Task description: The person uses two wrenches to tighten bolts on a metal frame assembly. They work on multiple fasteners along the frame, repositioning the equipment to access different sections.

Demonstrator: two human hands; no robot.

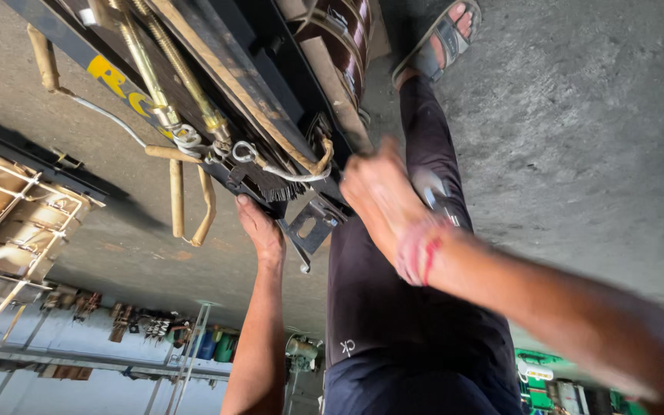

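A dark transformer frame (217, 69) with threaded brass rods, paper-wrapped leads and wire ends fills the upper left. My left hand (261, 229) grips its lower edge, beside a grey metal bracket (310, 229). My right hand (382, 201), with red thread at the wrist, is blurred and curled against the frame's end near a brown coil (343, 46). A shiny metal piece (430, 190) shows just behind that hand. Blur hides whether the hand holds it.
My leg in dark trousers (393, 307) runs up to a sandalled foot (443, 38) on the concrete floor (593, 123). More wound coils in a metal frame (17, 223) stand at left. Shelves with parts and green items line the bottom edge.
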